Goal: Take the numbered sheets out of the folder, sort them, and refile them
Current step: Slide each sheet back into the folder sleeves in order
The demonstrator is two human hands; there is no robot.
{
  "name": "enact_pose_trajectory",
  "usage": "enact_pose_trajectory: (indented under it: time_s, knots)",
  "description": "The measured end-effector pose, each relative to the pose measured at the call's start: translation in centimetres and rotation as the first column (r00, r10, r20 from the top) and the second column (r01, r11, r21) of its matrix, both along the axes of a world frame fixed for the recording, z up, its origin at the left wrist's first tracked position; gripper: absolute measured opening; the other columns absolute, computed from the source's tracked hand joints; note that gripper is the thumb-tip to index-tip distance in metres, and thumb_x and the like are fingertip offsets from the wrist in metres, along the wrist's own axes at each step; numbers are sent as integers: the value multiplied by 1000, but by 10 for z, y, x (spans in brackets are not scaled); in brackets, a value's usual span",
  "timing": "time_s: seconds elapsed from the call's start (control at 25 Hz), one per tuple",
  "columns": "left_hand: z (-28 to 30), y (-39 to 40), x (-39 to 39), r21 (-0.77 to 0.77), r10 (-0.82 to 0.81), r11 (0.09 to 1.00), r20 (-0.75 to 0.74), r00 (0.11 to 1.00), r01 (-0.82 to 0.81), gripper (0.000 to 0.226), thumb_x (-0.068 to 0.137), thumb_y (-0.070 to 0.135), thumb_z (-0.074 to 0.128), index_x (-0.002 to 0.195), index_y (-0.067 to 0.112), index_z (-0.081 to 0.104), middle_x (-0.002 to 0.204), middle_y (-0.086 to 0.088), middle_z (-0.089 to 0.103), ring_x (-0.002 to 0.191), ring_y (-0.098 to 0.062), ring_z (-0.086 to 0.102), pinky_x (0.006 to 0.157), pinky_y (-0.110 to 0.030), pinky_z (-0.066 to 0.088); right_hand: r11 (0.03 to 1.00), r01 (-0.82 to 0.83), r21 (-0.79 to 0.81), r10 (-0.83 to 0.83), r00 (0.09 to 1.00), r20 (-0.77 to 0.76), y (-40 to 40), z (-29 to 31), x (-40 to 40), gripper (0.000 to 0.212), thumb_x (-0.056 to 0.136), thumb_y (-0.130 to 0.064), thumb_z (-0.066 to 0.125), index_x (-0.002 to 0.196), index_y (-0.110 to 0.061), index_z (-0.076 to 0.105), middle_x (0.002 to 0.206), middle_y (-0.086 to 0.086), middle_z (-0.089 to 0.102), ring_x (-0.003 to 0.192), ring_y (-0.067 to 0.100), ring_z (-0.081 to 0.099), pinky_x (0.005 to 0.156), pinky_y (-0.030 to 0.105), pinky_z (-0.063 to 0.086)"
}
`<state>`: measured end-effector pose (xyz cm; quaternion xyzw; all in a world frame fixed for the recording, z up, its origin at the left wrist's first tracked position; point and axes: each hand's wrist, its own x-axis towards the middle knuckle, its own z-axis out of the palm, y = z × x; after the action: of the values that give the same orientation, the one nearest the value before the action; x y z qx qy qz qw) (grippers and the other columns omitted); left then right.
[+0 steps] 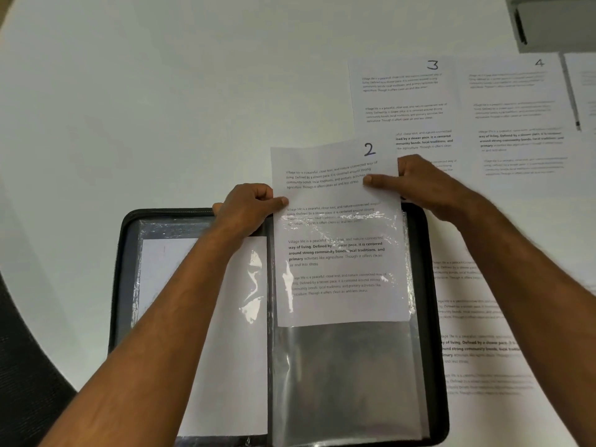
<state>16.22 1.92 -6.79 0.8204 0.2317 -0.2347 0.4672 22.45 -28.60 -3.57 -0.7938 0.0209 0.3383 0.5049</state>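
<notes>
A black zip folder lies open on the table in front of me. The sheet numbered 2 sits partway inside the clear sleeve of the right page, its top sticking out above the folder. My left hand pinches the sheet's left edge between thumb and fingers. My right hand pinches its right edge, thumb on the front. The left page's sleeve holds a white sheet, partly hidden by my left forearm.
Sheet 3 and sheet 4 lie side by side at the far right. Another printed sheet lies right of the folder under my right forearm. A grey box sits at the top right corner. A pen lies beside sheet 4.
</notes>
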Motion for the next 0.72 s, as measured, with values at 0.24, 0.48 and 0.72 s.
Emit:
enact_pose_trajectory:
  time_s: [0.24,0.48,0.72]
  knots:
    - [3,2,1,-29,-49,998,-41,998,48,41,83,52,80,60,24,62,69,-5,68,64,-16,55,106,-52,45,999,45,26,-46,999,23,4,-1,2,25,91,-38,76,113,-25,76,106,-8,80,96,13,77,95,38,60]
    - [1,0,0,-90,9,996,-6,1000,-9,55,65,71,75,82,19,68,92,-7,78,101,-32,73,107,-58,46,980,-158,-124,157,987,-18,1,4,4,29,90,-42,77,113,-26,75,104,-2,79,99,23,75,98,50,58]
    - [-5,3,2,6,-57,998,-30,998,58,44,79,55,82,71,15,67,77,-4,75,81,-29,69,108,-53,44,994,-65,-87,71,995,73,7,2,6,22,90,-39,78,103,-21,76,98,-1,79,90,17,76,85,35,59]
